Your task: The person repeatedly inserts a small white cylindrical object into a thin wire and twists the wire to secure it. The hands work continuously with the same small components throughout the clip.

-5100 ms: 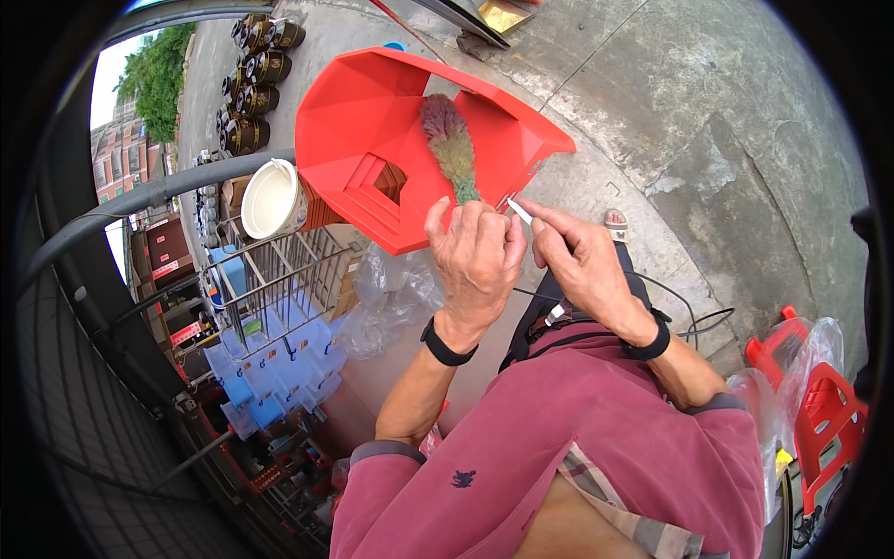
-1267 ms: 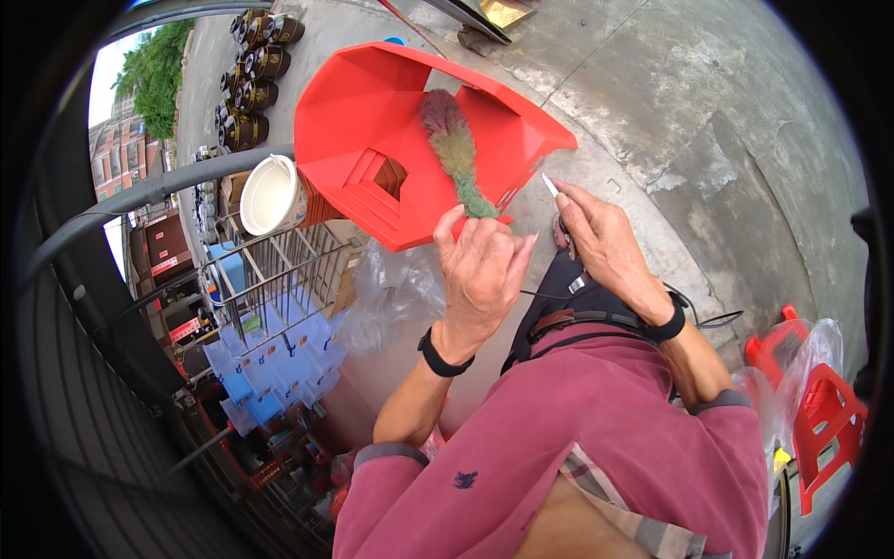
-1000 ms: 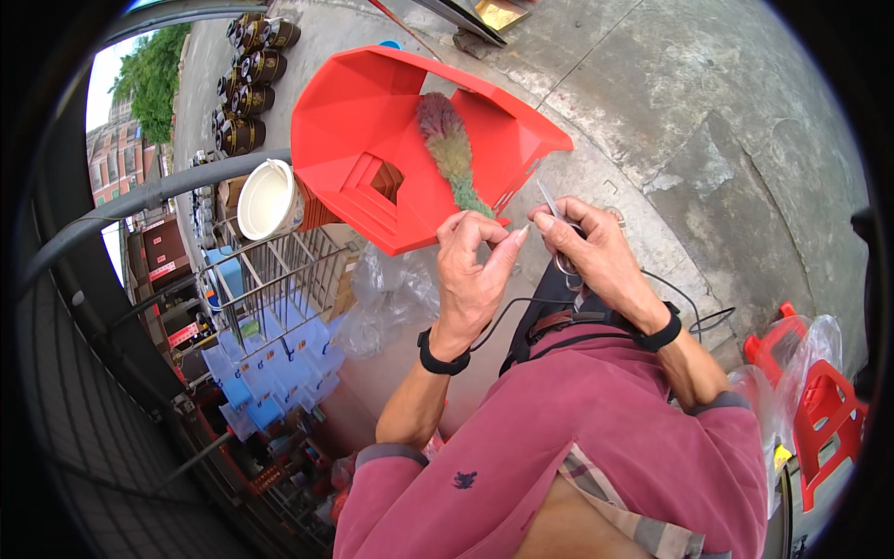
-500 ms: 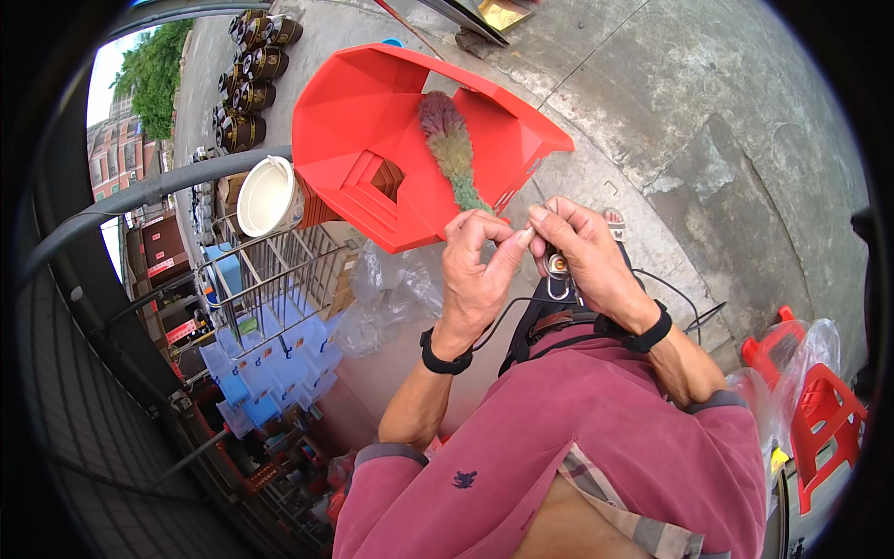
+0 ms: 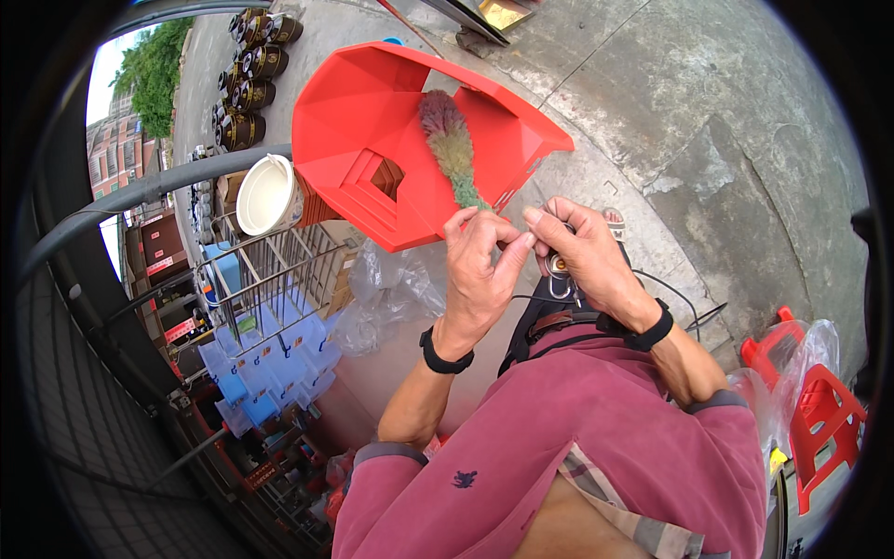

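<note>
In front of my waist my two hands meet, thumb tips almost touching. My left hand (image 5: pixel 477 265) is closed in a pinch; what its fingers hold is hidden. Opposite it, my right hand (image 5: pixel 589 259) is closed too, and I cannot make out anything between its fingertips. A metal ring with a clip (image 5: pixel 560 265) hangs just under the right fingers, in front of dark cloth. Past the left fingers lies a fluffy duster (image 5: pixel 449 144), purple to green, its green end reaching the hand. It rests on a stack of red plastic stools (image 5: pixel 349 121).
A white bucket (image 5: pixel 268 197) stands left of the stools, above a metal rack (image 5: pixel 270 275). Clear plastic bags (image 5: pixel 391 289) and blue bins (image 5: pixel 270 373) lie nearer. Red stools (image 5: pixel 824 429) are at the right, dark jars (image 5: pixel 244 130) far left.
My fingertips have shifted slightly against each other, the left hand tilting a little to the right. The duster and stools stay where they were.
</note>
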Motion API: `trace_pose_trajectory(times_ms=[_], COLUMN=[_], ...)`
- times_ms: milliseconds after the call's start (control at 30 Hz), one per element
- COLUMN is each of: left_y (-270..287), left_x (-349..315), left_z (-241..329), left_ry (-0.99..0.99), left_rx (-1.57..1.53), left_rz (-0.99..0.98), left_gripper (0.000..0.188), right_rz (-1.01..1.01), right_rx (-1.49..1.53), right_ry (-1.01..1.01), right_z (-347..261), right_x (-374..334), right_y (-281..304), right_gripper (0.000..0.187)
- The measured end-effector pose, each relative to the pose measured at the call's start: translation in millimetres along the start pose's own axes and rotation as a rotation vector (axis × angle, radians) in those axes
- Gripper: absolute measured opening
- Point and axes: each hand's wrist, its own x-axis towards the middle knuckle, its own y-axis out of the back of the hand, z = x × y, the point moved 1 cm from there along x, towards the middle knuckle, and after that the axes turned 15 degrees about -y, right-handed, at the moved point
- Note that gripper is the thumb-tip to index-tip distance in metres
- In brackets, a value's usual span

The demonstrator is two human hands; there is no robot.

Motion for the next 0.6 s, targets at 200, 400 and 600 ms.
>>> trace_pose_trajectory(times_ms=[200,400,600], left_y=[0,3,1], left_x=[-2,0,-2], left_z=[0,-2,-3], left_ry=[0.252,0.233,0.189], left_rx=[-0.168,-0.230,-0.236], left_rz=[0.070,0.000,0.033], left_gripper=[0.026,0.021,0.018], right_rz=[0.026,-0.065,-0.105], right_rx=[0.053,-0.099,-0.198], right_ry=[0.001,0.005,0.031], right_z=[-1,-9,-10], right_x=[-7,-15,-20], right_y=[8,18,18], right_gripper=[0.054,0.044,0.042])
